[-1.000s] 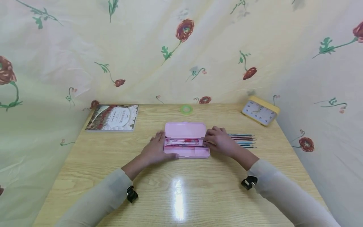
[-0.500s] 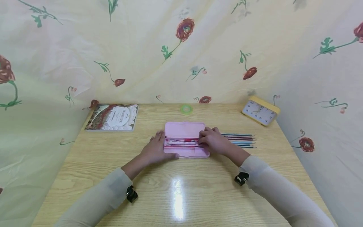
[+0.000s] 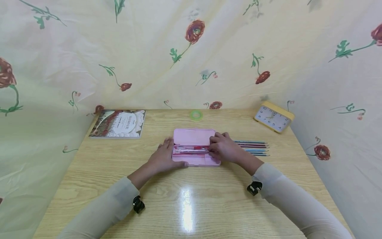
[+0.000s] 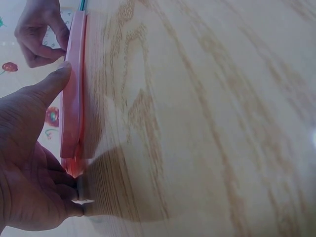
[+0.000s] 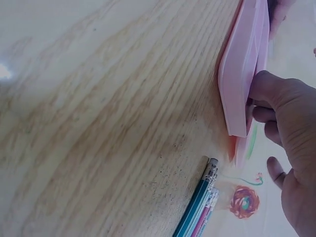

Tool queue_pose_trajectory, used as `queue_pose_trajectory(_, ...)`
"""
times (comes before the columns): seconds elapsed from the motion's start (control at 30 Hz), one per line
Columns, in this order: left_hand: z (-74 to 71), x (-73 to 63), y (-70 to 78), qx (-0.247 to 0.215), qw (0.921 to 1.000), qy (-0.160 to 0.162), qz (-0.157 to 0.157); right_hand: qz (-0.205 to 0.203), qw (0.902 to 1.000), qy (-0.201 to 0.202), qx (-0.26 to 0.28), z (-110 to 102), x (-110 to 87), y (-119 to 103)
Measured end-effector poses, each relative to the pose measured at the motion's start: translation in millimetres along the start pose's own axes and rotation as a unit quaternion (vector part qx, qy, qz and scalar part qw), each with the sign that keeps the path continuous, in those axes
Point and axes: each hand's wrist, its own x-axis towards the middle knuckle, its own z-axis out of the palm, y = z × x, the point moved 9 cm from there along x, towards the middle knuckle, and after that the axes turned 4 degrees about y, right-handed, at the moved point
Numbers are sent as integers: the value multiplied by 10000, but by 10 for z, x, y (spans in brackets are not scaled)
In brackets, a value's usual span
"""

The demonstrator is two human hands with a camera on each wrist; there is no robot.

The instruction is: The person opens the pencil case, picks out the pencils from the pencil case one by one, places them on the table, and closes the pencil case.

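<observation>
An opened pink pencil case (image 3: 195, 161) lies on the table with its lid tipped back, a red-and-clear pen (image 3: 200, 148) and a slim dark-red pencil (image 3: 191, 153) inside. My left hand (image 3: 161, 158) holds the case's left end, thumb along the front wall and the other fingers round the end, as the left wrist view shows. My right hand (image 3: 225, 148) reaches over the right end, its fingers bent down inside, pinching the pencil's right end. In the right wrist view the thumb and fingertips (image 5: 261, 86) dip behind the case wall, partly hidden.
Several pencils (image 3: 253, 146) lie side by side to the right of the case. A yellow alarm clock (image 3: 274, 117) stands at the back right, and a booklet (image 3: 119, 124) lies at the back left. A green tape roll (image 3: 196, 115) sits behind the case, near the floral cloth (image 3: 149, 49).
My right hand has moved left, further over the case, and then stayed there. The pencil at its fingers has shifted slightly in angle. My left hand has kept its place.
</observation>
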Motion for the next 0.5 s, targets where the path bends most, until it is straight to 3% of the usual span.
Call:
queue_pose_trajectory(0.33, -13, -17, 21, -85, 10000, -13, 42, -241, 9974, 265, -626, -138, -24, -58)
queue_pose_trajectory(0.5, -1, -27, 14, -77, 10000, -28, 40, -201, 9969, 592, -482, -255, -102, -13)
